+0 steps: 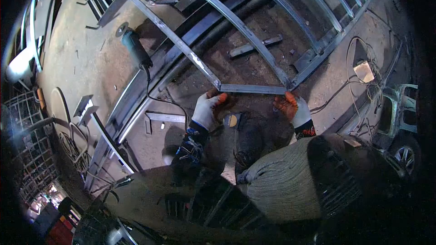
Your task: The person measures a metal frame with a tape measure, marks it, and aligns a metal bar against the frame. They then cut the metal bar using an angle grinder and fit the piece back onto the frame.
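A short metal bar (253, 89) lies crosswise in front of me, spanning the near ends of two long bars of a metal frame (243, 27). My left hand (205, 111), in a white and orange glove, is closed at the bar's left end. At its right end my right hand (293, 108), gloved alike, is closed with orange fingers curled at the corner. The fingertips of both hands are partly hidden under the metal. Between my hands and nearer my body is a dark, boxy object with a round yellow label (233, 121), perhaps a tape measure.
An angle grinder (135, 47) lies on the floor at left, its cord trailing toward my left arm. A loose metal piece (255, 46) lies under the frame. Coiled cable (363, 79) is at right, beside a toy-like vehicle body (397, 113). A wire cage (29, 145) stands far left.
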Demonstrator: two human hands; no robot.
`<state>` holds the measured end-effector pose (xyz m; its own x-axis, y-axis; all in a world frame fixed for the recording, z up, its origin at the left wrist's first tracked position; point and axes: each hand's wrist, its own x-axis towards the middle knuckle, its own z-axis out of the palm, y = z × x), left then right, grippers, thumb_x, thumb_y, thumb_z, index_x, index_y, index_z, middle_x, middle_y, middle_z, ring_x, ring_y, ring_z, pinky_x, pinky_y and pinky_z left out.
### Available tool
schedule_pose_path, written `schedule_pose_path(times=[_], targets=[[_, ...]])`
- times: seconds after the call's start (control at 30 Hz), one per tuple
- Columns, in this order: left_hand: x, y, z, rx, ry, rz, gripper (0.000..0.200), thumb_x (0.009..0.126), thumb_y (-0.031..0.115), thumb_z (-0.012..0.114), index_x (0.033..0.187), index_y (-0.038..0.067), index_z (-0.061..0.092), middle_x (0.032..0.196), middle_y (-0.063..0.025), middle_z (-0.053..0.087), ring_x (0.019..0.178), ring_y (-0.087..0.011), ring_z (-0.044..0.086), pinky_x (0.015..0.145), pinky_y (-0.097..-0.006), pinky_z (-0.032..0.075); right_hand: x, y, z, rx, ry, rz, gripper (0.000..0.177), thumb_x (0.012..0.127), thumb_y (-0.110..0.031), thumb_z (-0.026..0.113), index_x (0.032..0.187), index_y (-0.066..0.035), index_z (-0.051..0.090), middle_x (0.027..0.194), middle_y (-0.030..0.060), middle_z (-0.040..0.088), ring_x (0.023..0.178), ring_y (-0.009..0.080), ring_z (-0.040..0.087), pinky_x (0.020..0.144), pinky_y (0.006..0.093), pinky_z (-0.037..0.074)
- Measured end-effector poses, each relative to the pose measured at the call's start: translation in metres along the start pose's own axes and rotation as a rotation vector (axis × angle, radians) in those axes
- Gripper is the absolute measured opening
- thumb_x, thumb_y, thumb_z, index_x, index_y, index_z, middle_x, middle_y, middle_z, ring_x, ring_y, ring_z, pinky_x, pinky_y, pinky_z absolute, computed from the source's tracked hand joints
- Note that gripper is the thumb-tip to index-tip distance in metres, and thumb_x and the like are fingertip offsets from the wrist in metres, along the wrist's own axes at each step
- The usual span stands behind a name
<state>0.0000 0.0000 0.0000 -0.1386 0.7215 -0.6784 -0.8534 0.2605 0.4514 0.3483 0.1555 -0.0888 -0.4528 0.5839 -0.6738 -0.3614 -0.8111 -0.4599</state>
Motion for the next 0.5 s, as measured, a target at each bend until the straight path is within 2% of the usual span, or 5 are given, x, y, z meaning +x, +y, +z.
schedule_pose_path(times=[0.07, 0.17, 0.4, 0.5], targets=[[0.002, -0.003, -0.003, -0.051, -0.027, 0.0, 0.029, 0.095, 0.003, 0.063, 0.123, -0.005, 0.061, 0.115, -0.0155, 0.069, 0.108, -0.0291, 0.069, 0.099, -0.0447, 0.057, -0.003, -0.003, 0.011, -0.003, 0.025, -0.008, 0.03, 0.101, -0.02, 0.061, 0.122, 0.0, 0.054, 0.118, 0.0223, 0.065, 0.105, 0.0421, 0.066, 0.093, 0.0638, 0.055], [0.007, -0.002, -0.001, -0.049, -0.049, 0.003, 0.029, 0.095, 0.003, 0.063, 0.123, -0.005, 0.061, 0.115, -0.0151, 0.069, 0.107, -0.0289, 0.069, 0.098, -0.0451, 0.057, -0.005, -0.009, 0.033, -0.022, 0.069, -0.003, 0.026, 0.102, -0.017, 0.058, 0.122, 0.001, 0.054, 0.114, 0.0212, 0.065, 0.103, 0.0401, 0.067, 0.089, 0.0628, 0.057], [0.004, -0.002, -0.002, -0.056, 0.007, -0.016, 0.029, 0.095, 0.004, 0.064, 0.123, -0.005, 0.062, 0.116, -0.0163, 0.069, 0.107, -0.0304, 0.069, 0.099, -0.0471, 0.057, -0.015, -0.009, 0.049, -0.123, 0.095, -0.036, 0.027, 0.101, -0.017, 0.063, 0.119, 0.002, 0.057, 0.109, 0.0207, 0.065, 0.1, 0.0381, 0.068, 0.086, 0.0591, 0.059], [0.005, -0.004, -0.002, -0.083, -0.009, -0.019, 0.03, 0.095, 0.003, 0.063, 0.124, -0.005, 0.061, 0.117, -0.017, 0.069, 0.107, -0.0316, 0.069, 0.099, -0.0487, 0.057, -0.019, -0.012, 0.054, 0.013, 0.041, -0.022, 0.027, 0.1, -0.018, 0.065, 0.119, 0.001, 0.059, 0.108, 0.0182, 0.068, 0.099, 0.0362, 0.069, 0.086, 0.0556, 0.06]])
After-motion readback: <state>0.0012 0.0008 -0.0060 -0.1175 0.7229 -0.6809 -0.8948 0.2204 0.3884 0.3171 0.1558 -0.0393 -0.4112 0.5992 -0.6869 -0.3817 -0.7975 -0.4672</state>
